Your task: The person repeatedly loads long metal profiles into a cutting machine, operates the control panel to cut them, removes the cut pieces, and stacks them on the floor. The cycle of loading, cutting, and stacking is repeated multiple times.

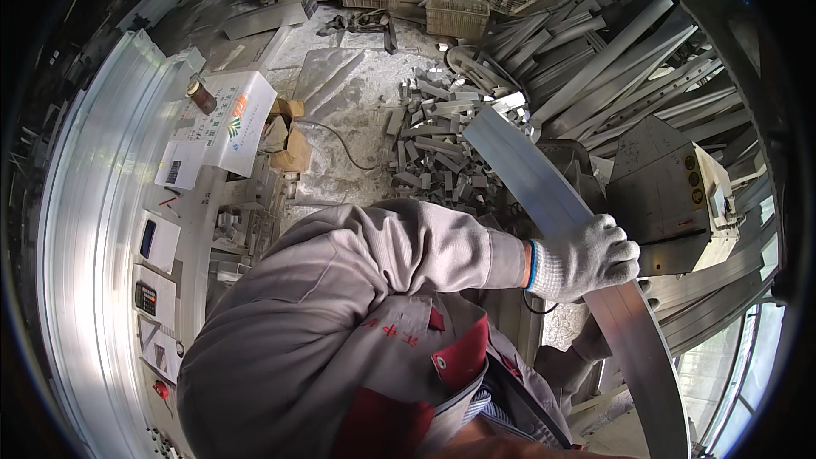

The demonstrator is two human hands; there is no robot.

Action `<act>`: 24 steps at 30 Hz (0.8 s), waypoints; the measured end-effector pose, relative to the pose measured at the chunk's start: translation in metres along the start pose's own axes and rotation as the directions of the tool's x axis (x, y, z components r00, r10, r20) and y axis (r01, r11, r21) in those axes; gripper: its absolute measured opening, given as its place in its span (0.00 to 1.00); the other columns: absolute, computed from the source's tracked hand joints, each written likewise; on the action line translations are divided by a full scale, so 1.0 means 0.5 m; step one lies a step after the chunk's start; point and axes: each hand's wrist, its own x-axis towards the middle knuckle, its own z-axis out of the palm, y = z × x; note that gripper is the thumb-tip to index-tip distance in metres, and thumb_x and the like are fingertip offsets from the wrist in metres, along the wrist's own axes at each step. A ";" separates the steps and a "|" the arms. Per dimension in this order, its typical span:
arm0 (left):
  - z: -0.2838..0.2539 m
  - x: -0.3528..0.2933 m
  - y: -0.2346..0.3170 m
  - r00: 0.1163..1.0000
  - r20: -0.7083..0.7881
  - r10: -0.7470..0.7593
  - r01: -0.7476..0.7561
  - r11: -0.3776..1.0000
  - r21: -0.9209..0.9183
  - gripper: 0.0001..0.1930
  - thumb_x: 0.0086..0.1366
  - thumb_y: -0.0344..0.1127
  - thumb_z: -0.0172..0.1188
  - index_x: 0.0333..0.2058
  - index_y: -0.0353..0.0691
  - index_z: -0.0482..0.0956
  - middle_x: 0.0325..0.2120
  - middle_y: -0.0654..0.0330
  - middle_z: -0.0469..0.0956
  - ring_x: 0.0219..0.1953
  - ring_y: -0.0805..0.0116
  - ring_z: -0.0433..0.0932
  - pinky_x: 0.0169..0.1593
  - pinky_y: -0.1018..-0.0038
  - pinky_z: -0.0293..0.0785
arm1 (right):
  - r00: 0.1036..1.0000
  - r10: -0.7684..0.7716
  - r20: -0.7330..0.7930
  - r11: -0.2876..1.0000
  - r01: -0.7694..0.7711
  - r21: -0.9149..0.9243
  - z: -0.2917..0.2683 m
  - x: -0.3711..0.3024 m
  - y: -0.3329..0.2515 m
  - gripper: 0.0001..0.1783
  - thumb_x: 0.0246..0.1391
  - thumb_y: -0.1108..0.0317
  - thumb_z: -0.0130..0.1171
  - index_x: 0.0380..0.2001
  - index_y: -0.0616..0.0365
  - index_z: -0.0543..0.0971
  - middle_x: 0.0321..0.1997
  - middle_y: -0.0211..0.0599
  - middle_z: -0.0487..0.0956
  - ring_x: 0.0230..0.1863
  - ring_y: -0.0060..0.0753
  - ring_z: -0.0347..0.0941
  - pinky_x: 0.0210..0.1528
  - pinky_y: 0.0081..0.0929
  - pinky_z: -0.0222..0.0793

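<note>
Seen from above, a person in a grey work jacket [382, 263] with red trim held a long, flat metal bar [631, 329], which slanted from the centre of the view down past the body's right side. The left hand [586, 259], in a white knit glove, was clamped over the bar; the right hand [597, 334], shadowed, was mostly hidden behind it, with dark fingertips past the far edge, so its grip could not be told. The bar looked stiff and smooth, perhaps light for its length yet awkward to balance, and likely slippery; both long edges, hands well apart, seemed the best hold. Its cut upper end, possibly sharp, appeared over a pile of metal offcuts [433, 140]. A grey machine housing [650, 178] stood just beside the bar on the right, with long metal lengths [629, 59] heaped beyond, so room looked tightest there and looser leftward.
</note>
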 end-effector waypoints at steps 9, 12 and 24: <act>-0.203 -0.268 -0.136 0.912 -0.030 -0.408 0.404 0.910 -0.092 0.38 0.74 0.61 0.64 0.75 0.47 0.71 0.69 0.54 0.74 0.70 0.53 0.71 0.75 0.53 0.66 | 0.946 0.249 0.209 0.925 -0.168 -0.341 0.372 0.063 0.197 0.46 0.60 0.50 0.80 0.73 0.63 0.75 0.73 0.48 0.78 0.75 0.49 0.71 0.80 0.56 0.62; -0.225 -0.335 -0.202 0.842 -0.325 -0.431 0.431 0.899 -0.075 0.45 0.60 0.60 0.76 0.71 0.45 0.73 0.65 0.52 0.74 0.67 0.47 0.72 0.71 0.50 0.72 | 0.900 0.344 0.270 0.857 -0.182 -0.483 0.456 0.105 0.264 0.47 0.58 0.50 0.82 0.72 0.64 0.75 0.71 0.49 0.79 0.73 0.48 0.74 0.79 0.54 0.65; -0.219 -0.479 -0.599 0.495 -0.442 -0.748 0.488 0.660 -0.571 0.54 0.51 0.54 0.89 0.67 0.37 0.65 0.54 0.46 0.77 0.54 0.41 0.82 0.58 0.50 0.81 | 0.742 0.538 0.400 0.715 -0.150 -0.683 0.691 0.344 0.647 0.49 0.52 0.50 0.87 0.68 0.70 0.77 0.64 0.51 0.85 0.65 0.44 0.82 0.72 0.48 0.77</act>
